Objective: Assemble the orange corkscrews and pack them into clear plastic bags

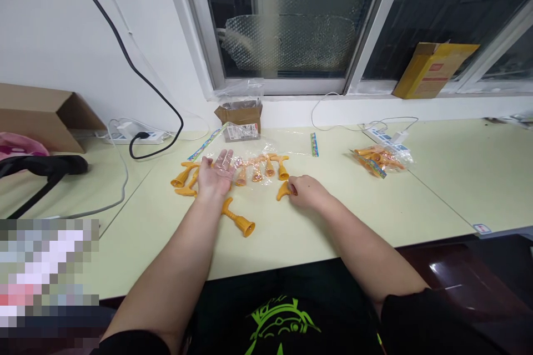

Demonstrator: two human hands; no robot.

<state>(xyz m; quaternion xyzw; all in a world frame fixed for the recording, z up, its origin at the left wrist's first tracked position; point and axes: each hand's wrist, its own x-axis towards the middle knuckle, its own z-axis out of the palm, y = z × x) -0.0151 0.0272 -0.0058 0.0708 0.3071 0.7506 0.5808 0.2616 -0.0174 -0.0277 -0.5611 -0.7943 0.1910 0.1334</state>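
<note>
My left hand (216,175) is palm up with its fingers spread, at the left part of a clear plastic bag (266,147); plastic film lies over its fingers. Several orange bell-shaped pieces (270,169) with curved handles lie in a row under or in the bag. Closed round another orange piece (283,191) is my right hand (308,193), just right of the row; the curved end sticks out to the left. One loose orange piece (239,217) rests nearer to me, right of my left forearm. More orange pieces (180,178) lie left of my left hand.
A filled bag of orange pieces (378,160) lies at the right by a power strip (385,136). A small cardboard box (241,119) stands behind the clear bag. Cables, a black stand (45,169) and a larger box (37,113) are at the left.
</note>
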